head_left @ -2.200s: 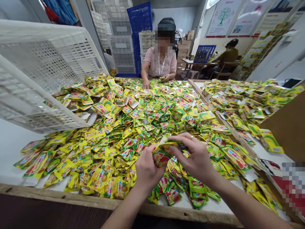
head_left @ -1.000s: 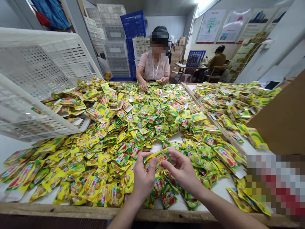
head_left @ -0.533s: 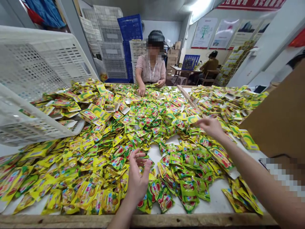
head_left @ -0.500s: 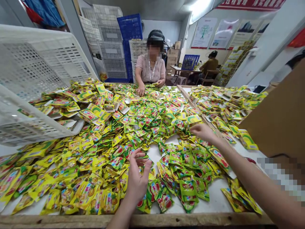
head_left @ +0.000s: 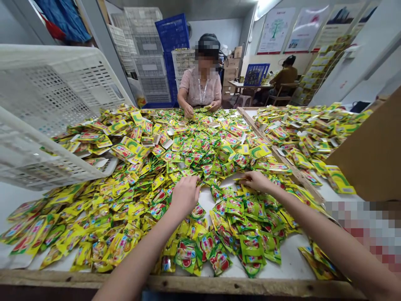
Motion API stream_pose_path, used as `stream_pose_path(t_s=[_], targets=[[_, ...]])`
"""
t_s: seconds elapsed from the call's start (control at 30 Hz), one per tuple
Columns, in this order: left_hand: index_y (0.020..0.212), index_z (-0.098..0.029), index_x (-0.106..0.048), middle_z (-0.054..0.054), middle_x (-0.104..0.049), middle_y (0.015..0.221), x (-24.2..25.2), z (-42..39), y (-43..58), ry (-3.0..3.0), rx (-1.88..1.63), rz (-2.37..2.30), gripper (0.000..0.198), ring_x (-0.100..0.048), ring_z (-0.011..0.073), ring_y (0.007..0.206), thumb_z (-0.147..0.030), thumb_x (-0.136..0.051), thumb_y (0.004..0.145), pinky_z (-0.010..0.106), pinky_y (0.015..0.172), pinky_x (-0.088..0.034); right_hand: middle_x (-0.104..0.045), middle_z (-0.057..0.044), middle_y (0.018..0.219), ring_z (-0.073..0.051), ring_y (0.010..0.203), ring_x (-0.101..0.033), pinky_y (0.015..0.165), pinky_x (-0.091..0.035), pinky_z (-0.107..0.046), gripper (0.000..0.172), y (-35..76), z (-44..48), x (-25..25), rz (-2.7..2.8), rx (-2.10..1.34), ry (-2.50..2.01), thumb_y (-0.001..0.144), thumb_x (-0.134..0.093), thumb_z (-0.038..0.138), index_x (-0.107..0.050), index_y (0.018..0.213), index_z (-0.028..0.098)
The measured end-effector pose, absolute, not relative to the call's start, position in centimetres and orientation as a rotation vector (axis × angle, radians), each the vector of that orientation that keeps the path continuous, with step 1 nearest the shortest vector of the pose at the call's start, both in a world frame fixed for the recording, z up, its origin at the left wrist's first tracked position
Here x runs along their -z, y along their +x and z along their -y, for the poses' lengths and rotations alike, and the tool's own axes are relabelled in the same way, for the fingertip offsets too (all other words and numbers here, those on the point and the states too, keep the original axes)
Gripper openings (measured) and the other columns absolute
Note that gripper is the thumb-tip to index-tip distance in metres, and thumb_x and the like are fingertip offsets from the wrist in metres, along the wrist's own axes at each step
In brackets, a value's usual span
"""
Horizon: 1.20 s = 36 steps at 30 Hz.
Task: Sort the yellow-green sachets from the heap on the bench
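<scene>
My left hand (head_left: 186, 195) is over the middle of the pile, back of the hand up and fingers curled down. Its fingertips are mostly hidden, and I cannot make out what they hold. Farther right, my right hand (head_left: 257, 182) pinches the edge of a thin yellow sachet (head_left: 240, 179), seen nearly edge-on. Around both hands lie small green sachets (head_left: 185, 253) with red watermelon pictures. Yellow sachets (head_left: 99, 250) with fruit pictures cover the left front of the white tabletop (head_left: 290, 255).
A white plastic basket (head_left: 59, 170) lies tipped at the left beside flat yellow cartons (head_left: 123, 149). Wooden strips (head_left: 277, 151) divide and edge the table. More cartons (head_left: 340, 179) and a brown cardboard panel (head_left: 372, 154) are at right. A co-worker (head_left: 200, 90) handles packets opposite.
My left hand has moved forward from above the front packets and its fingers have curled down. My right hand has come slightly lower, onto a yellow sachet. The view has shifted a little.
</scene>
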<state>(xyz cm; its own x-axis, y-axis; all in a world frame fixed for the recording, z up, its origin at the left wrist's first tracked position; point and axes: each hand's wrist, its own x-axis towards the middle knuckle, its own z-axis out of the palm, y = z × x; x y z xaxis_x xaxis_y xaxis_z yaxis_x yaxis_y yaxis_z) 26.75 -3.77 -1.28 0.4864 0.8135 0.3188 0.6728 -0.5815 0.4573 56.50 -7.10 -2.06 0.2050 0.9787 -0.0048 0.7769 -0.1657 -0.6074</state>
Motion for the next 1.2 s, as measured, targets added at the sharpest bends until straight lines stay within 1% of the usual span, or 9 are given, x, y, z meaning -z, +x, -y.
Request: stream_pose_path(t_s=[0.13, 0.23, 0.3, 0.47, 0.6, 0.77, 0.93, 1.1, 1.2], targets=[[0.079, -0.016, -0.059, 0.012, -0.061, 0.092, 1.9, 0.3, 30.0, 2.440, -0.767, -1.313, 0.018, -0.054, 0.0304, 0.099, -0.005, -0.064, 0.066, 0.045, 0.088, -0.040, -0.051, 0.003, 0.044, -0.011, 0.042, -0.045, 0.043, -0.032, -0.024, 0.034, 55.8, 8.1, 1.2, 1.497, -0.660, -1.899, 0.057, -0.073, 0.047, -0.057, 0.051, 0.017], [0.063, -0.018, -0.053, 0.009, -0.058, 0.078, 2.0, -0.6, 30.2, 2.362, -0.828, -1.283, 0.017, -0.056, 0.0278, 0.091, -0.002, -0.056, 0.068, 0.042, 0.084, -0.042, -0.047, 0.005, 0.046, -0.009, 0.042, -0.039, 0.041, -0.029, -0.023, 0.041, 55.3, 8.7, 0.4, 1.333, -0.591, -1.834, 0.064, -0.064, 0.057, -0.053, 0.057, 0.017], [0.059, -0.019, -0.050, 0.008, -0.056, 0.073, 1.6, -0.4, 29.3, 2.287, -0.889, -1.247, 0.021, -0.057, 0.0264, 0.087, -0.003, -0.051, 0.071, 0.041, 0.083, -0.043, -0.052, 0.003, 0.053, -0.010, 0.045, -0.044, 0.042, -0.033, -0.023, 0.041, 54.6, 9.3, -0.2, 1.253, -0.574, -1.777, 0.065, -0.062, 0.058, -0.054, 0.066, 0.017], [0.072, -0.019, -0.052, 0.003, -0.058, 0.074, 0.4, 2.6, 26.9, 2.043, -1.031, -1.132, 0.013, -0.060, 0.0186, 0.072, -0.027, -0.051, 0.082, 0.034, 0.071, -0.051, -0.065, -0.002, 0.074, -0.016, 0.064, -0.062, 0.058, -0.053, -0.030, 0.044, 49.4, 11.2, -1.3, 1.154, -0.768, -1.562, 0.066, -0.064, 0.058, -0.056, 0.082, 0.018], [0.077, -0.018, -0.048, -0.002, -0.054, 0.069, 0.0, 6.7, 26.7, 1.618, -1.106, -0.973, 0.029, -0.059, 0.0123, 0.059, -0.047, -0.049, 0.082, 0.028, 0.058, -0.055, -0.067, -0.001, 0.076, -0.015, 0.066, -0.064, 0.062, -0.056, -0.031, 0.042, 43.5, 12.2, -1.4, 0.929, -1.012, -1.300, 0.062, -0.074, 0.051, -0.057, 0.082, 0.018], [0.068, -0.019, -0.045, -0.006, -0.048, 0.058, 0.2, 9.1, 27.3, 1.223, -1.227, -0.902, 0.037, -0.051, 0.0088, 0.050, -0.050, -0.065, 0.069, 0.024, 0.052, -0.052, -0.069, -0.002, 0.081, -0.018, 0.075, -0.067, 0.065, -0.058, -0.034, 0.041, 39.2, 12.3, -1.3, 0.745, -1.288, -1.098, 0.064, -0.071, 0.056, -0.057, 0.080, 0.020], [0.071, -0.020, -0.046, -0.006, -0.048, 0.055, 1.0, 10.0, 26.2, 1.487, -1.125, -0.924, 0.027, -0.049, 0.0091, 0.046, -0.044, -0.055, 0.080, 0.020, 0.044, -0.041, -0.071, -0.003, 0.086, -0.018, 0.078, -0.067, 0.067, -0.058, -0.032, 0.039, 39.0, 12.9, -1.3, 0.864, -1.308, -1.153, 0.062, -0.076, 0.051, -0.061, 0.080, 0.019], [0.075, -0.019, -0.055, 0.000, -0.060, 0.068, -0.4, 3.4, 21.9, 2.193, -0.832, -1.267, 0.028, -0.057, 0.0131, 0.062, -0.038, -0.042, 0.089, 0.024, 0.059, -0.045, -0.072, -0.004, 0.081, -0.019, 0.076, -0.068, 0.068, -0.057, -0.029, 0.040, 42.6, 13.8, -1.3, 0.933, -1.228, -1.344, 0.065, -0.075, 0.050, -0.064, 0.085, 0.018], [0.093, -0.015, -0.057, 0.010, -0.064, 0.099, -1.9, -5.1, 18.6, 2.229, -0.736, -1.762, 0.021, -0.061, 0.0220, 0.092, -0.030, -0.043, 0.086, 0.033, 0.083, -0.046, -0.071, -0.004, 0.075, -0.019, 0.072, -0.067, 0.059, -0.054, -0.024, 0.041, 45.0, 14.4, -1.3, 0.895, -1.034, -1.494, 0.064, -0.074, 0.054, -0.064, 0.080, 0.017]])
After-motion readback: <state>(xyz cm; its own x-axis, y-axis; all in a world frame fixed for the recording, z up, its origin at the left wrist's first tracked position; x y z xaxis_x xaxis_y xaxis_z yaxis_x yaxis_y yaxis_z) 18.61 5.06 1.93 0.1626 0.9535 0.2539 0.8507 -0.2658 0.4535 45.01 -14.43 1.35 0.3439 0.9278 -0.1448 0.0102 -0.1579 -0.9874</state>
